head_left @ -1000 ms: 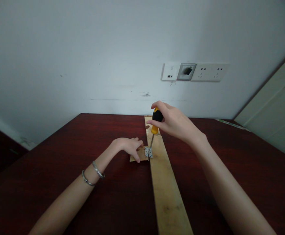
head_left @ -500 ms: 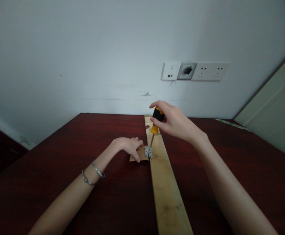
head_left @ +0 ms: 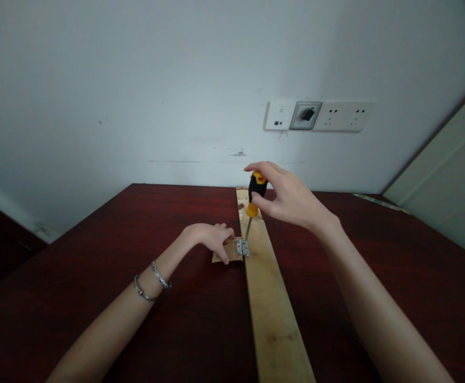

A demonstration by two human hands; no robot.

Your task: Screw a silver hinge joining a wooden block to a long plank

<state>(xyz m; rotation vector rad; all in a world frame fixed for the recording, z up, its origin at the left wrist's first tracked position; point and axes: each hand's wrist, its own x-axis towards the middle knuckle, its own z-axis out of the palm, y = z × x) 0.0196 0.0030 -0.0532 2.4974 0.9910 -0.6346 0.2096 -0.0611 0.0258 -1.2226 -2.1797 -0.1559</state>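
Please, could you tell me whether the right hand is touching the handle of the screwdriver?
Touching. The head view shows the right hand gripping the screwdriver handle, with the thumb against its side.

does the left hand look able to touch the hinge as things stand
Likely yes: the left hand rests on the small brown piece beside the hinge, whose near leaf looks uncovered; the screwdriver reaches down to the other leaf.

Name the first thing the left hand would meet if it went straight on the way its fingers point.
Probably the long wooden board, just past the left hand; the metal hinge lies close to that line, and depth is hard to judge.
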